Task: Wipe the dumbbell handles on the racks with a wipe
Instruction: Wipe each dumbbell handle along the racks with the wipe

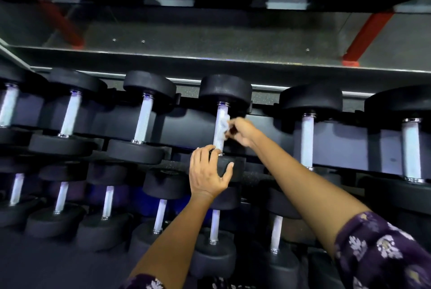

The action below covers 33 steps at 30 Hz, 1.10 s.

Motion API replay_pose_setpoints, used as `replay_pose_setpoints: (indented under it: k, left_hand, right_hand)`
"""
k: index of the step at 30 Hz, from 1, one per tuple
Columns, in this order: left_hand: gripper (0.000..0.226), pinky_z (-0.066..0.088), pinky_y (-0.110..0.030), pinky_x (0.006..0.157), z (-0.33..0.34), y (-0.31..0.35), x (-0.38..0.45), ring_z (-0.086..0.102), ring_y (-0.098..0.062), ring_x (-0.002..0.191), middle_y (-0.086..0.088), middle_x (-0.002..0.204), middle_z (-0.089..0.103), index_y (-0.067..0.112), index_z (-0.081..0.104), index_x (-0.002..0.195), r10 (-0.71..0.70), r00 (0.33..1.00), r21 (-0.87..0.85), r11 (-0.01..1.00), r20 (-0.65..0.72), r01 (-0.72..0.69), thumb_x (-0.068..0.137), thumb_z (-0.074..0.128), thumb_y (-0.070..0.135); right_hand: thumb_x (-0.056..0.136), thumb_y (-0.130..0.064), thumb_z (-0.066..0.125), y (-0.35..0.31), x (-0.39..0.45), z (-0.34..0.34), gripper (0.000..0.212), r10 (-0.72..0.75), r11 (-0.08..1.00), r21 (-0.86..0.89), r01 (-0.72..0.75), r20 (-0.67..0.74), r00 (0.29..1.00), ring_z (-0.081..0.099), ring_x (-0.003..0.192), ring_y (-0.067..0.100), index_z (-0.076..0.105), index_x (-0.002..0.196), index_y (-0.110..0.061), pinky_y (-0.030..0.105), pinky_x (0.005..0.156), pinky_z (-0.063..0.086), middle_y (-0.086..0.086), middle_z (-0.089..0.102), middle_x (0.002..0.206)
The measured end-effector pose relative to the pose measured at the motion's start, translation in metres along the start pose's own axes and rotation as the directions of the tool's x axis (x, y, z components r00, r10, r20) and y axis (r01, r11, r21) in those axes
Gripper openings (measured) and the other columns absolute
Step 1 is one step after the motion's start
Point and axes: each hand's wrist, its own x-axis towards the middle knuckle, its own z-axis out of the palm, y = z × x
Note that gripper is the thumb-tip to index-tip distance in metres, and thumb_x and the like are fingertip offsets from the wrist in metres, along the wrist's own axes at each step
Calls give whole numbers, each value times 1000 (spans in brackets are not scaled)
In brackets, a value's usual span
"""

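Note:
A black dumbbell (225, 89) with a pale knurled handle (220, 141) lies in the upper rack row, fourth from the left. My right hand (241, 131) pinches a white wipe (224, 125) against the right side of that handle, near its middle. My left hand (207, 172) rests on the dumbbell's near black head (233, 165), fingers spread over its top and thumb along its right side.
More dumbbells flank it: one to the left (143, 116) and one to the right (307, 125). A lower row of smaller dumbbells (161, 214) sits beneath my arms. A grey rack shelf (210, 60) and red struts (368, 34) stand above.

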Motion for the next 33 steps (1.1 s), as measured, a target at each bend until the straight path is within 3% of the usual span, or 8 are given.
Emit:
replay_pose_setpoints:
  k: [3,9,13,17,19,26,29,33]
  left_hand:
    - [37,44,-44,92,0,-3,0,54,-28,90,-12,100,62,6,64,93,23,1000,-1,1000,-3,-23,86,53,40]
    - [23,40,-45,97,0,-5,-2,52,-25,93,-13,97,64,8,61,100,143,989,7,990,-28,-143,91,45,22]
    - [33,35,-44,103,-5,-3,-7,61,-31,100,-14,104,65,4,66,107,144,987,-7,990,73,-144,95,41,21]
    - [48,24,-42,113,-10,-7,-15,43,-32,127,-20,125,61,-5,58,124,166,968,-26,986,189,-164,103,29,28]
    - [50,21,-41,114,-12,-7,-17,36,-31,132,-22,133,56,-7,56,126,174,955,-38,985,240,-170,99,34,28]
    - [62,8,-38,120,-21,-10,-22,23,-28,142,-20,150,37,-2,30,145,130,931,-77,991,341,-110,106,13,42]
    - [69,10,-42,118,-23,-10,-29,16,-30,145,-19,156,27,5,17,151,125,923,-27,992,364,-123,101,21,53]
    - [98,7,-46,117,-24,-13,-31,8,-33,147,-18,159,13,7,2,154,151,898,9,985,412,-170,86,36,69]
  right_hand:
    - [82,8,52,-14,10,13,26,-109,994,-16,107,-134,985,42,45,17,49,62,-8,36,52,48,7,46,56]
    - [72,1,69,28,-11,10,25,-151,897,-437,69,-155,976,45,41,13,51,55,-7,21,38,37,6,48,50]
    - [71,-10,74,-2,-9,22,38,-408,720,-676,157,-228,884,45,55,14,40,53,-10,16,34,29,6,47,62]
    - [81,-8,64,12,-25,32,32,-565,580,-773,259,-152,811,45,69,16,39,61,-10,30,55,36,8,46,75]
    - [83,-8,61,32,-30,27,18,-558,581,-768,271,-133,819,48,71,16,46,74,-5,24,54,32,5,46,75]
    - [79,-5,60,-2,-14,32,18,-664,525,-763,377,-90,742,45,68,16,58,61,-3,24,61,29,6,43,72]
    - [86,-11,57,15,-21,22,20,-655,408,-831,377,21,756,54,82,23,64,89,8,15,61,24,9,48,85]
    - [90,-13,55,19,-29,10,23,-605,202,-893,402,209,769,55,91,29,68,94,5,19,70,30,18,53,100]
